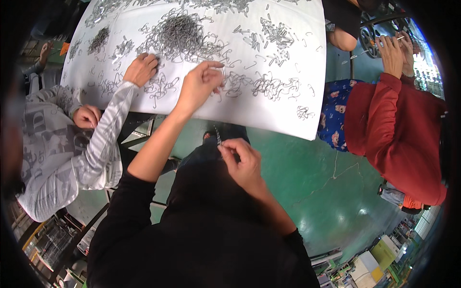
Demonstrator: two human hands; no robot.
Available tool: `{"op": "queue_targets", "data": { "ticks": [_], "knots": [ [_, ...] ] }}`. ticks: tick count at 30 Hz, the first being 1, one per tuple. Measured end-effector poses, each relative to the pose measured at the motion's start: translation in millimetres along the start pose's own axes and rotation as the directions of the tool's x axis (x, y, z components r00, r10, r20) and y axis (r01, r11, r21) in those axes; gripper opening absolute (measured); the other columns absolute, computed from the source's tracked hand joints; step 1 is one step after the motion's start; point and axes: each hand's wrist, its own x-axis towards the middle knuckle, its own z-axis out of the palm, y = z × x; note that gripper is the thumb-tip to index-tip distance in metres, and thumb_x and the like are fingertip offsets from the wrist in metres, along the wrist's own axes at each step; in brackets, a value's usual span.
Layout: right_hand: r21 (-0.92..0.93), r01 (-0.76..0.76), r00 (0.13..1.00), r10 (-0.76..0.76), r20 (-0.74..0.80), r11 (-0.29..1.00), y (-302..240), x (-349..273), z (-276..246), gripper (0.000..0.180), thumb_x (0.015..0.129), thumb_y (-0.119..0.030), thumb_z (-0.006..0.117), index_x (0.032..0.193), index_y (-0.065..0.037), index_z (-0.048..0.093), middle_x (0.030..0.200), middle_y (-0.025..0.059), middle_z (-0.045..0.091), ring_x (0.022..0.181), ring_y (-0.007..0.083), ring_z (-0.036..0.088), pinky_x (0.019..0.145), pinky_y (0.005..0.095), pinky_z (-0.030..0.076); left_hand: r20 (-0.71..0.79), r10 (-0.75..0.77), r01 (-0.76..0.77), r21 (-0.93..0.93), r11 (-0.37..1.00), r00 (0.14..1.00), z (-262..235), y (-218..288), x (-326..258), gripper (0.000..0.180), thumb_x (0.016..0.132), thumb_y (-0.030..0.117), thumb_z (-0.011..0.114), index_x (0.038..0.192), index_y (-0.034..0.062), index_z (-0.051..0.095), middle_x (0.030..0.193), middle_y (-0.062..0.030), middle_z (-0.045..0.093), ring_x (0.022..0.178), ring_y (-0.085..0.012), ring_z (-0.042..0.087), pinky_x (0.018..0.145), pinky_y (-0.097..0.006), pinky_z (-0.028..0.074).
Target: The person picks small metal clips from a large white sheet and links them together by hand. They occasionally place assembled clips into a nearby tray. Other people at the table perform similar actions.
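Over the near edge of a white-covered table (230, 108), my left hand (198, 87) is raised with its fingers curled together. Something thin and pale seems to be at its fingertips, too blurred to name. My right hand (244, 161), lower and over my lap, pinches a narrow chain-like row of small metal pieces (217, 133) that sticks up from the fingers. Just beyond my left hand lies a big heap of bent wire hooks (180, 31). Loose hooks (276, 87) are spread along the near side of the table, to the right of that hand.
At the left, a co-worker in a grey top rests a hand (140, 69) among the hooks. Another person in a red top (379, 125) stands at the right, both hands raised. Smaller piles of metal pieces (276, 33) dot the table. The floor (288, 168) is green.
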Motion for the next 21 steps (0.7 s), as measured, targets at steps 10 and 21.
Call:
{"op": "queue_targets", "data": {
  "ticks": [10, 21],
  "knots": [
    [-0.016, 0.001, 0.999, -0.001, -0.038, 1.0, -12, -3, 17, 0.008, 0.085, -0.004, 0.067, 0.087, 0.0, 0.06, 0.079, 0.0101, 0.066, 0.064, 0.0202, 0.066, 0.058, 0.0289, 0.054, -0.038, -0.163, 0.165, 0.069, 0.984, 0.986, -4, 32, -134, 0.015, 0.087, 0.007, 0.068, 0.098, -0.003, 0.069, 0.088, -0.0058, 0.07, 0.081, -0.0075, 0.062, 0.071, -0.023, 0.05],
    [-0.074, 0.042, 0.998, -0.037, 0.059, 0.996, -10, -4, 28, 0.008, 0.086, -0.004, 0.064, 0.093, 0.001, 0.063, 0.081, 0.0109, 0.068, 0.069, 0.0208, 0.069, 0.063, 0.0297, 0.053, -0.14, 0.286, -0.222, 0.355, 0.908, 0.948, -8, 27, -156, 0.016, 0.08, 0.003, 0.071, 0.095, 0.0048, 0.073, 0.101, -0.0087, 0.065, 0.095, -0.0192, 0.061, 0.081, -0.03, 0.048]
  ]
}}
